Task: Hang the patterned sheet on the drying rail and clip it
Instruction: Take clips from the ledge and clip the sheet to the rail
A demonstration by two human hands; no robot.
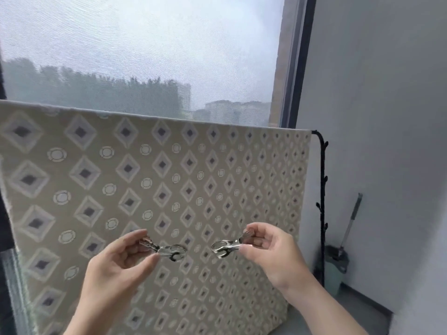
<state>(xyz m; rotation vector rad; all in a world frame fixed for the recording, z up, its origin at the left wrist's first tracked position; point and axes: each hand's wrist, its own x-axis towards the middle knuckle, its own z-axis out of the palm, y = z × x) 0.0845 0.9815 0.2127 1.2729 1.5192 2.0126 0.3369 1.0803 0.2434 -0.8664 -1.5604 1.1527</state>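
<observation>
- We see the patterned sheet (150, 189) draped over the drying rail (320, 151), hanging flat in front of the window (145, 56); its top edge runs along the rail from the left border to the rail's black rounded corner on the right.
- Our left hand (121, 259) pinches a metal clip (167, 249) by its handle end between thumb and fingers, the clip's jaws pointing right.
- Our right hand (271, 252) pinches a second metal clip (226, 246) the same way, its jaws pointing left toward the first clip.
- The two clips are held near each other, apart, in front of the lower middle of the sheet; we cannot tell whether either touches the cloth.
- Neither clip is on the rail; both sit well below the sheet's top edge.
- The rail's black upright, with small knobs along it, stands just right of the sheet's right edge.
- To the right, by the white wall (387, 93), a mop (350, 226) stands in a pale green bucket (335, 269) on the floor.
</observation>
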